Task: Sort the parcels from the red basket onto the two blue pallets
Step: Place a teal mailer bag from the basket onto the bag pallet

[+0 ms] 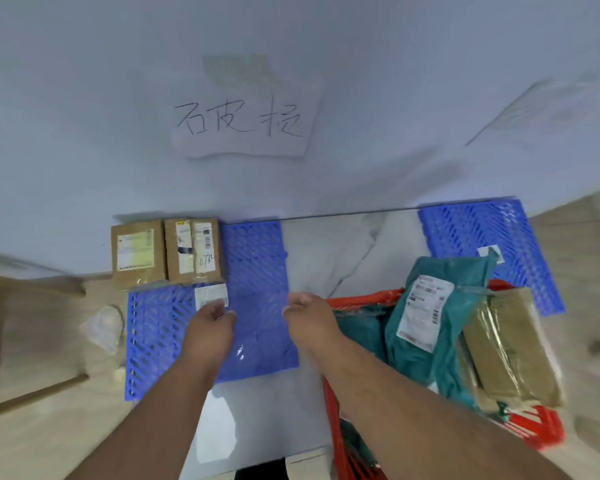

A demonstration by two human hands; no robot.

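Hands first: the left hand hovers over the near-left blue pallet, its fingers loosely curled; whether they pinch the small white-labelled parcel lying just beyond them, or merely hang above it, cannot be told through the blur. The right hand is beside it over the same pallet's right edge, fingers loosely curled and holding nothing.

Beyond the left hand, two brown cardboard parcels lie flat side by side at the pallet's far-left corner, against the wall, one overhanging the pallet's left edge. A handwritten paper sign is stuck to the wall above this pallet.

To the right, the red basket stands on the floor with parcels in it: a teal mailer bag with a printed label on top, more teal beneath, and a tan taped parcel leaning at its right side. The second blue pallet lies beyond the basket, with only a small scrap of white label on it.

Most of the sorting looks undone. The main risk seems to be misplacement: the second pallet sits behind the piled basket, so reaching across could topple the tan parcel, and the slippery mailer could slide off the slatted surface if dropped near an edge.
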